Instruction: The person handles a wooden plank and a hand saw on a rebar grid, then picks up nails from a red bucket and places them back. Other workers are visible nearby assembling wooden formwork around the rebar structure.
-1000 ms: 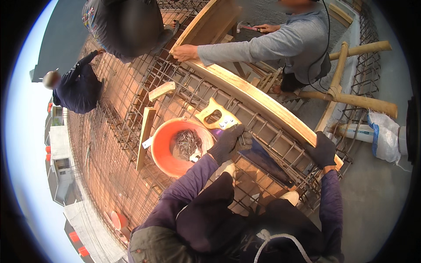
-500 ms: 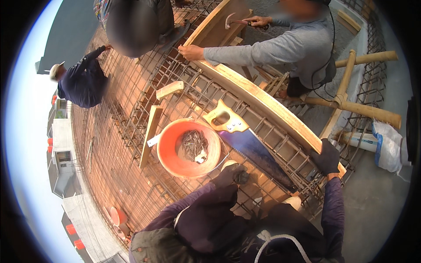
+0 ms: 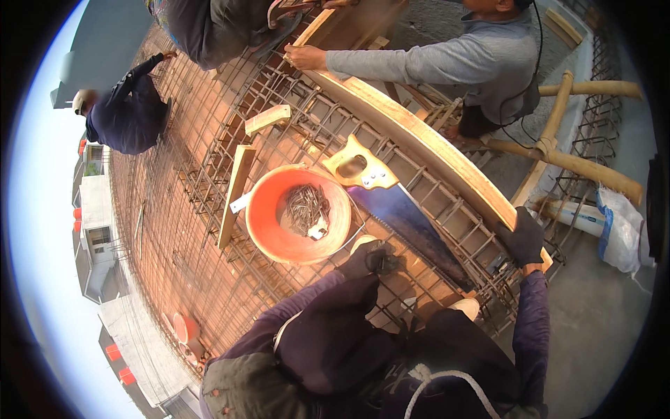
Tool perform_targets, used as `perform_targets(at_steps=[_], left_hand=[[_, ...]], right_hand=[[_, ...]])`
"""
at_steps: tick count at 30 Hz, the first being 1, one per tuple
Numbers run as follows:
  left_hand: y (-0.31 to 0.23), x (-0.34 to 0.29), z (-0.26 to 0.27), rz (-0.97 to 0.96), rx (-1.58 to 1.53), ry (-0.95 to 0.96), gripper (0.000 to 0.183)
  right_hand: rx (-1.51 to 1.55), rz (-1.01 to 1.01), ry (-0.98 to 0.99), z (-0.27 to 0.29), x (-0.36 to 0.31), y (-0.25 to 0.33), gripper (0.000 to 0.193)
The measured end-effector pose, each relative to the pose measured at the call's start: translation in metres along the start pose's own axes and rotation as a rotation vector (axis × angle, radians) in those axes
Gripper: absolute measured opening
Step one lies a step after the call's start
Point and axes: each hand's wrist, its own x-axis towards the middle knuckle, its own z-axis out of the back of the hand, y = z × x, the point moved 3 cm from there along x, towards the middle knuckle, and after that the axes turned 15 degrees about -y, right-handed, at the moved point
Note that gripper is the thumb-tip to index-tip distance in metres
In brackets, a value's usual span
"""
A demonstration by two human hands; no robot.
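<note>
My right hand (image 3: 523, 236), in a dark glove, grips the near end of a long wooden board (image 3: 419, 133) standing on edge beside the rebar. A co-worker's hand (image 3: 305, 57) holds the board's far part. In a dark glove too, my left hand (image 3: 366, 260) is closed low over my legs, near the bucket; whatever it may hold is hidden. An orange bucket (image 3: 262, 216) with many nails (image 3: 307, 209) inside stands just beyond it. To the bucket's right, a handsaw (image 3: 405, 216) with a yellow handle lies across the bars.
A rebar grid (image 3: 174, 230) covers the reddish deck. Two short wood pieces, a block (image 3: 268, 120) and a strip (image 3: 236, 195), lie by the bucket. Bamboo poles (image 3: 593, 171) and a white pipe (image 3: 576, 215) are at the right. Two other people (image 3: 129, 112) (image 3: 216, 31) crouch at the far left.
The co-worker's hammer hand has swung left and up toward the top edge. My right hand stays on the board, and my left stays closed. The whole view has shifted slightly.
</note>
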Motion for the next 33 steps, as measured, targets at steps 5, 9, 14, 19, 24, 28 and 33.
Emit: perform_targets(at_steps=[5, 9, 14, 19, 24, 28, 33], left_hand=[[-0.013, -0.006, -0.017, -0.177, 0.417, -0.063, 0.026], [-0.043, -0.022, -0.054, -0.343, 0.629, -0.01, 0.028], [-0.089, -0.042, -0.097, -0.313, 0.53, -0.002, 0.029], [-0.145, -0.031, -0.126, -0.792, 1.025, -0.089, 0.025], [-0.189, 0.01, -0.161, -1.143, 1.303, -0.187, 0.057], [-0.217, 0.042, -0.193, -1.408, 1.53, -0.222, 0.088], [-0.229, 0.079, -0.213, -1.316, 1.727, -0.26, 0.097]], right_hand=[[0.009, -0.017, 0.006, 0.0, 0.0, -0.003, 0.052], [-0.007, 0.006, 0.01, -0.003, -0.002, -0.009, 0.053], [0.029, -0.014, 0.02, -0.009, -0.006, -0.017, 0.055], [0.034, -0.02, 0.013, -0.008, -0.006, -0.018, 0.054], [0.027, -0.03, 0.033, -0.005, -0.004, -0.016, 0.053], [0.023, -0.034, 0.015, -0.005, -0.004, -0.015, 0.051], [0.031, -0.048, 0.008, -0.007, -0.006, -0.017, 0.053]])
